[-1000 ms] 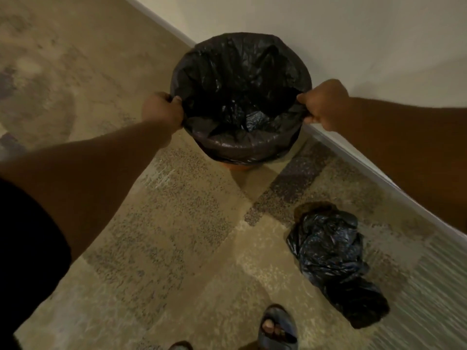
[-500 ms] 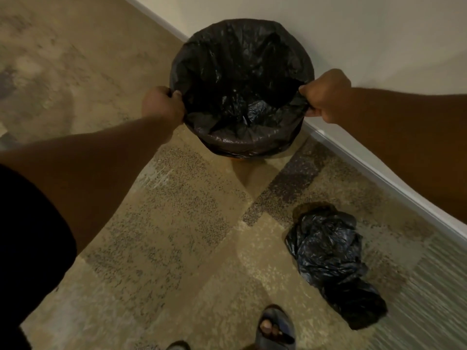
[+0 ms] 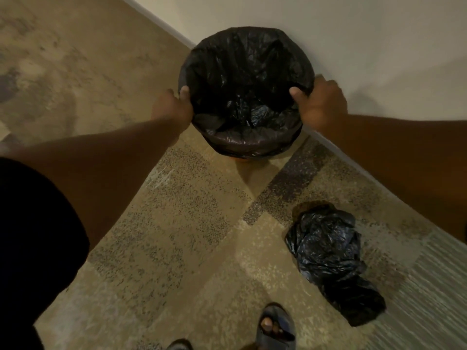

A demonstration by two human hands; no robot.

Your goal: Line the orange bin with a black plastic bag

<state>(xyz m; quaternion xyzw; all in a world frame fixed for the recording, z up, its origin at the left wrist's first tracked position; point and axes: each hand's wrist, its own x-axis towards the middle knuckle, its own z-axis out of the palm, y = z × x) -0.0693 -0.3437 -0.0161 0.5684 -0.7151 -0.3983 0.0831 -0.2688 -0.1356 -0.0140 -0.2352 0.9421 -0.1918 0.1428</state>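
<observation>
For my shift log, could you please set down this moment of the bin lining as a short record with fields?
bin: orange bin, only a sliver of its base shows below the bag, standing on carpet against the wall
liner: black plastic bag opened inside the bin, edge folded over the rim
left hand: grip on the bag at the rim's left side
right hand: grip on the bag at the rim's right side
floor: crumpled black bag lying apart from the bin
foot: sandalled foot at the bottom edge

Wall crowds your bin's far side

Your near side is open carpet [image 3: 177,223]; the wall [image 3: 353,34] seems to touch the bin [image 3: 240,159], and a crumpled bag [image 3: 328,253] lies right.
</observation>
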